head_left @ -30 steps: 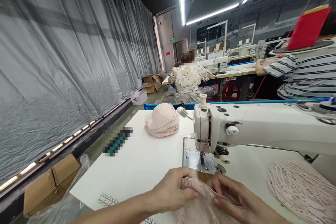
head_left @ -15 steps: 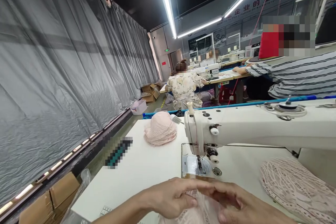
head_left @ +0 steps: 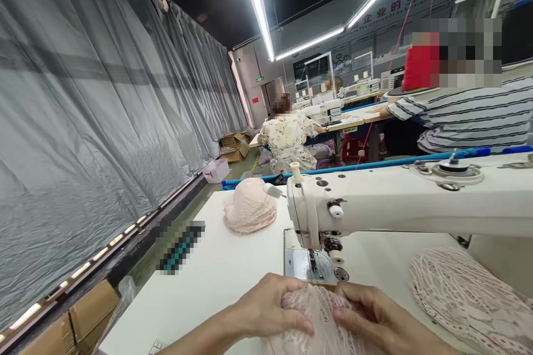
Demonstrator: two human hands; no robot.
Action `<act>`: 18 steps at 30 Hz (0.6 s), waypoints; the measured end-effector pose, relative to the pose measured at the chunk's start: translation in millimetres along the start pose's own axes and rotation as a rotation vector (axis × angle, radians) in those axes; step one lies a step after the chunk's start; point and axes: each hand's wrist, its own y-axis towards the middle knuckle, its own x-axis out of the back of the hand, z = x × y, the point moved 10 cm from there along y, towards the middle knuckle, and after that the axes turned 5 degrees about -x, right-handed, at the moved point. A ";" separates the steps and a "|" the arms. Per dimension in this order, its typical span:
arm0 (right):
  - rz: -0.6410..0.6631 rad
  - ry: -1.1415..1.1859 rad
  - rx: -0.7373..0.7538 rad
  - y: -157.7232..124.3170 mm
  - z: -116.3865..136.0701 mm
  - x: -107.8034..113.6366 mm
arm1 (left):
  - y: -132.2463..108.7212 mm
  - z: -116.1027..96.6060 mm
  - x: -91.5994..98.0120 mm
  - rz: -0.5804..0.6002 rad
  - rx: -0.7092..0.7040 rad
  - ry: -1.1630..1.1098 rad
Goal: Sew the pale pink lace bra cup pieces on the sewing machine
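Note:
A pale pink lace piece (head_left: 314, 316) lies at the front edge of the sewing machine's bed, between my two hands. My left hand (head_left: 270, 310) grips its left side, thumb on top and fingers curled over the far edge. On the right side, my right hand (head_left: 370, 310) pinches the lace with thumb and fingers. Just beyond the hands is the presser foot (head_left: 313, 260) of the white sewing machine (head_left: 400, 197); the lace lies in front of it. The lower part of the lace runs out of the picture.
A stack of pink moulded cups (head_left: 250, 205) sits on the white table (head_left: 225, 277), left of the machine head. More pink lace (head_left: 466, 294) lies at the right under the arm. Cardboard boxes (head_left: 91, 310) stand lower left. Two people (head_left: 289, 136) work at tables ahead.
My hands have moved apart, uncovering more of the lace between them. The lace is now spread higher toward the presser foot. The view has shifted slightly.

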 end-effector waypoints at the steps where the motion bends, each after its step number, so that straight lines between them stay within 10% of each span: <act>1: -0.052 -0.045 -0.030 0.1 -5.0 3.7 | 0.6 3.4 -1.7 -0.007 0.025 0.015; 14: -0.448 -0.920 -0.098 4.3 -45.9 41.5 | 24.5 21.7 6.5 -0.203 0.021 0.788; 18: -0.510 -1.087 -0.033 8.0 -45.2 36.1 | 25.3 -2.9 -10.0 -0.301 -0.318 0.962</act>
